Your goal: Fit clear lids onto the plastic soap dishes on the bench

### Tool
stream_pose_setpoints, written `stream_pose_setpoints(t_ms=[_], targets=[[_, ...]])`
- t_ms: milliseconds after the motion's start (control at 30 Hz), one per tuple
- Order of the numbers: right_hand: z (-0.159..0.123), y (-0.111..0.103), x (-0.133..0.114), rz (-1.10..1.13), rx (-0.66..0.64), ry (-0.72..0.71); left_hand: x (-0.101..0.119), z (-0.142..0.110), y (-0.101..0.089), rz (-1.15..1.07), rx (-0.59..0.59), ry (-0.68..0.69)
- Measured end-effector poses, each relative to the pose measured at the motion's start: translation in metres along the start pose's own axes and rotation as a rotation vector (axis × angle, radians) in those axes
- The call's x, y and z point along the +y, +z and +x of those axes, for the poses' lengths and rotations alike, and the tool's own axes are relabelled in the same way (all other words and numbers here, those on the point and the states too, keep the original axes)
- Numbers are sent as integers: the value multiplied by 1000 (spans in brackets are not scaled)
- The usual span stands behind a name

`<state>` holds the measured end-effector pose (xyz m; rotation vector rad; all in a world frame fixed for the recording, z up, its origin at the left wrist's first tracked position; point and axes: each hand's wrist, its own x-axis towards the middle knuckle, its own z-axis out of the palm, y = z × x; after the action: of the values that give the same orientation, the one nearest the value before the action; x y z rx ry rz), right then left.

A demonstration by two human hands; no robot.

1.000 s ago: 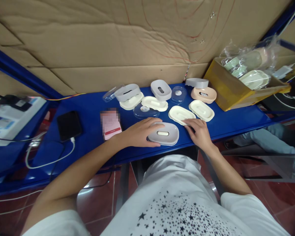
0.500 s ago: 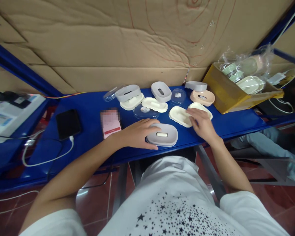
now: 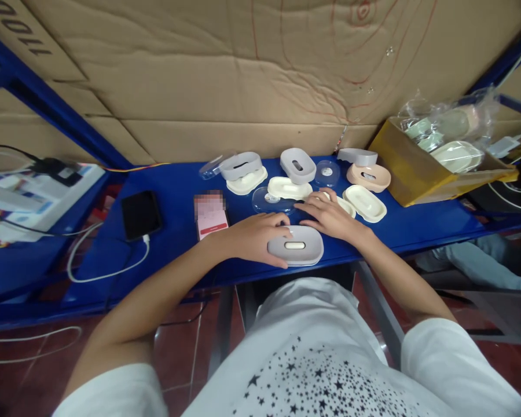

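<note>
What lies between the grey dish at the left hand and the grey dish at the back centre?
In the head view: a cream tray, one end of a clear lid and fingers of the right hand.

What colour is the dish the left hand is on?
The dish under the left hand is pale grey, seen in the head view.

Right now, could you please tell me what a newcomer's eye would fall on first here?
Probably the grey dish at the table's near edge, with the left hand on its left end and a cream piece showing in its slot. Next, perhaps, the yellow-sided box at the right, heaped with clear-wrapped items, and the lit pink phone left of the hands.
</note>
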<state>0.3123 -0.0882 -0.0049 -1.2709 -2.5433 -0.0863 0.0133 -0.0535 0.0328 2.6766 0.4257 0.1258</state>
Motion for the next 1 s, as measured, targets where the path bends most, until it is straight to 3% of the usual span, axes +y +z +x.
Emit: stream_pose_setpoints(t_ms=[133, 367, 467, 567, 767, 900, 1000], targets=[[-15, -1, 2, -38, -7, 38, 0, -1, -5, -39, -26, -21], [20, 8, -17, 55, -15, -83, -29, -17, -34, -120, -162, -138], [2, 7, -22, 54, 42, -7, -50, -26, -45, -125, -216, -201], [-38, 5, -33, 83, 102, 64, -63, -31, -50, -102, -194, -240], [-105, 1, -54, 212, 164, 151, -67, -23, -47, -160, -164, -390], [-107, -2, -55, 334, 304, 281, -59, -10, -33, -269, -20, -329], [-90, 1, -58, 390, 339, 234, -49, -3, -16, -302, 61, -214]])
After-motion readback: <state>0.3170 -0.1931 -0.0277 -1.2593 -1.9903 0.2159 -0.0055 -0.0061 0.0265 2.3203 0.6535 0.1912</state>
